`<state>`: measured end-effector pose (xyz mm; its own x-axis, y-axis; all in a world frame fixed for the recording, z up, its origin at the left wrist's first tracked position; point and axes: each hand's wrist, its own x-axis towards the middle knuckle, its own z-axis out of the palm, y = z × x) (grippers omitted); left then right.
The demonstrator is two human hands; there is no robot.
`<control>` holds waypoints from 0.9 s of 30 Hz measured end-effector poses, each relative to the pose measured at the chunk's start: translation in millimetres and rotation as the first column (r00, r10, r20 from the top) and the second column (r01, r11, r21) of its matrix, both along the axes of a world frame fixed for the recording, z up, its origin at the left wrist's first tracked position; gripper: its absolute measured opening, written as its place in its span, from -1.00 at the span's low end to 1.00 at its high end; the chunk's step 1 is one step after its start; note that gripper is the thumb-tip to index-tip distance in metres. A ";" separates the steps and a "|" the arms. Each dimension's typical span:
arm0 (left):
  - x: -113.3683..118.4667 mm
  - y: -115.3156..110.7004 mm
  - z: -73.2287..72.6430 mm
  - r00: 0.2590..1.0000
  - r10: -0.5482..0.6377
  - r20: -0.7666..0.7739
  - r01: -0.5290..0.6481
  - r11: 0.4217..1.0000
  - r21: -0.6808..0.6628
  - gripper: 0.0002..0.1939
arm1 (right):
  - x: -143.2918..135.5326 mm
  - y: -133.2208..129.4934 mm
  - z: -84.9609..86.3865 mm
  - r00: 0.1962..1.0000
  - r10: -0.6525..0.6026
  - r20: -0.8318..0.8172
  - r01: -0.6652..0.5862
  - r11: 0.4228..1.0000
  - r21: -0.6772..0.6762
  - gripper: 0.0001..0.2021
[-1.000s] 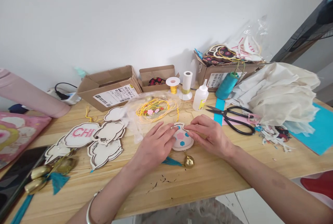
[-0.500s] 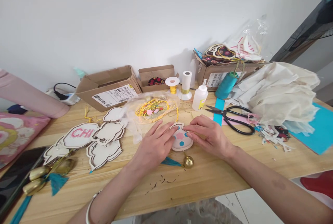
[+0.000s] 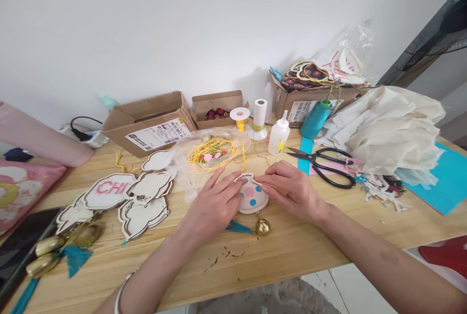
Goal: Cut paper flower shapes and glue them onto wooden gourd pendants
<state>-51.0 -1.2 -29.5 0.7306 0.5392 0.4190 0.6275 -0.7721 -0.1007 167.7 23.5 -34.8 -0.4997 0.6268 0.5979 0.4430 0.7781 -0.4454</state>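
Note:
Between my hands lies a white, gourd-shaped hanging ornament (image 3: 255,205) with pink and blue flower shapes on its face. A yellow cord (image 3: 243,156) runs from its top, while a round gold bell (image 3: 263,227) and a teal ribbon (image 3: 239,227) lie below it. My left hand (image 3: 215,202) rests on its left side with the fingers stretched out, covering part of that side. My right hand (image 3: 292,190) has thumb and forefinger pinched together at its upper right edge; the fingertips partly hide what they grip.
Behind my hands stand a glue bottle (image 3: 278,134), thread spools (image 3: 240,118) and cardboard boxes (image 3: 146,127). Black-handled scissors (image 3: 333,168) lie right, near crumpled cream fabric (image 3: 394,124). Leftward are cloud-shaped plaques (image 3: 144,217), gold bells (image 3: 49,255) and a dark tablet-like device (image 3: 25,246).
The view has shifted slightly. My right fingertips have drawn a little off the ornament's upper face toward its edge. My left hand stays nearly in place on it.

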 end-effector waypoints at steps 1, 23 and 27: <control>0.1 -0.2 0.9 1.000 -0.004 0.007 0.004 1.000 -0.005 -0.82 | 0.1 0.0 0.2 1.000 0.000 0.002 0.000 1.000 -0.002 -0.81; -5.3 -2.1 15.0 0.983 -0.086 0.163 0.107 0.986 -0.127 -0.84 | 0.8 0.2 -1.7 0.999 -0.004 0.052 0.010 0.995 -0.099 -0.74; -15.3 -1.3 19.7 0.963 0.000 0.268 0.053 0.980 -0.191 -0.84 | 4.5 0.1 -1.8 0.976 0.104 0.190 -0.067 0.979 -0.192 -0.38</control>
